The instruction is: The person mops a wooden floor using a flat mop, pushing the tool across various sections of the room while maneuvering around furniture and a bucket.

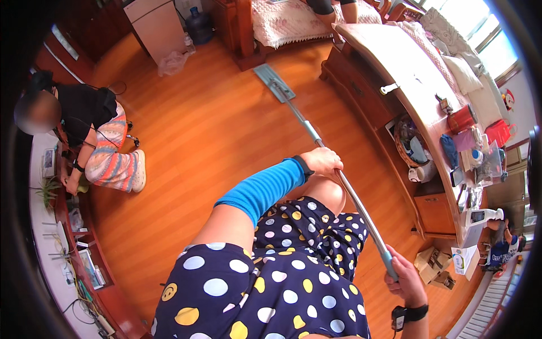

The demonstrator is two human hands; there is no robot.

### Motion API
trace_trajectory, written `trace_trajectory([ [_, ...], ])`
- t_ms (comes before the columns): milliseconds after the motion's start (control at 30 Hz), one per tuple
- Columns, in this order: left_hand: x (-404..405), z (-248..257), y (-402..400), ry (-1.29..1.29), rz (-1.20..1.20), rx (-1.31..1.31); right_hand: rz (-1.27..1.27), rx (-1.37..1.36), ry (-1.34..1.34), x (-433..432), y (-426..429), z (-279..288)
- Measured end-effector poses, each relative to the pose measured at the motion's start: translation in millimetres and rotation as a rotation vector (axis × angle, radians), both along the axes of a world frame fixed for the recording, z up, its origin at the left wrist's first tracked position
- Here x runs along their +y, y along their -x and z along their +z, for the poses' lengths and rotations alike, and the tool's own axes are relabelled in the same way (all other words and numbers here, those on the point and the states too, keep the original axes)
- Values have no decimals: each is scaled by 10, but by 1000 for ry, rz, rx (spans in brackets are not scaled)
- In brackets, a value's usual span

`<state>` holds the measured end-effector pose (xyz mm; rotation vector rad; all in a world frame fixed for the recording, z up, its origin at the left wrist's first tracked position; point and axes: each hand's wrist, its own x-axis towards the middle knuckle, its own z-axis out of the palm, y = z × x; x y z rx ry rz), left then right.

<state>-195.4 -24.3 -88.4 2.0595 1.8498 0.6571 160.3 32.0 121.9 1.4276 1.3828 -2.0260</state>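
A flat mop with a metal pole (360, 201) slants across the view. Its rectangular grey-green head (267, 81) rests on the wooden floor (203, 123), close to the foot of a wooden bed frame. My left hand (322, 161), below a blue sleeve and a dark wristband, grips the pole around its middle. At the pole's upper end, my right hand (405, 274) is closed around the grey-green handle grip (388, 263). A strap with a small device circles my right wrist.
A person (99, 131) crouches at the left beside a low red-brown cabinet (101, 271). To the right stands a long wooden table (364, 91) bearing a red canister (461, 118). A plastic bag (172, 62) and a blue water jug (199, 26) are at the back. Cardboard boxes (432, 265) lie right.
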Motion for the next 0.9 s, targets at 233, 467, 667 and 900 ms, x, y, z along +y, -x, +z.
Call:
trace_trajectory([
  [233,-342,150,-172,-211,6,47,169,-149,-214,-16,40,495],
  [467,-559,251,-390,-379,-100,-65,217,13,-567,-272,-403,576],
  [667,-770,565,-105,-531,96,161,579,145,-963,-296,59,783],
  [900,-1092,495,602,-407,340,339,898,114,-1460,-207,1131,671],
])
